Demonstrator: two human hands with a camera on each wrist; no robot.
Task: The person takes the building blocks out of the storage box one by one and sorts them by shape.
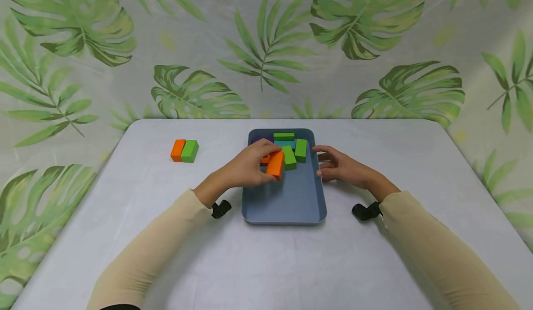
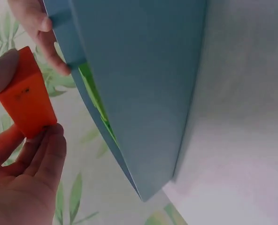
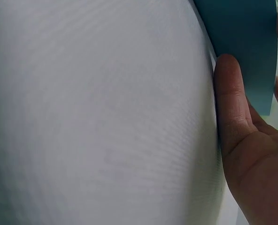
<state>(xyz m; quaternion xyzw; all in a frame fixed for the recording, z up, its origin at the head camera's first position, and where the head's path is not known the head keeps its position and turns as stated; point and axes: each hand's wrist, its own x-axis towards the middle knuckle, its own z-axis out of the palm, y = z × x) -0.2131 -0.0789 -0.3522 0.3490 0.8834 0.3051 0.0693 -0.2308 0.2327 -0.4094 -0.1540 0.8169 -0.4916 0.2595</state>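
Observation:
My left hand [image 1: 250, 164] pinches an orange block [image 1: 275, 164] between thumb and fingers, over the left middle of a grey-blue tray [image 1: 287, 208]. Held tilted, the block shows its end face in the left wrist view, beyond the tray's side. On the opposite side, my right hand [image 1: 343, 166] rests against the tray's right wall, its thumb [image 3: 230, 89] along the outside and other fingertips at the rim. Behind the held block, the far half of the tray contains several green blocks [image 1: 300, 150], a teal block [image 1: 283, 144], a purple piece and another orange block, partly hidden by my left hand.
On the white table [image 1: 258, 263], left of the tray, an orange block [image 1: 177, 150] and a green block [image 1: 189, 151] lie side by side. A leaf-patterned cloth [image 1: 279, 46] hangs behind the table's far edge.

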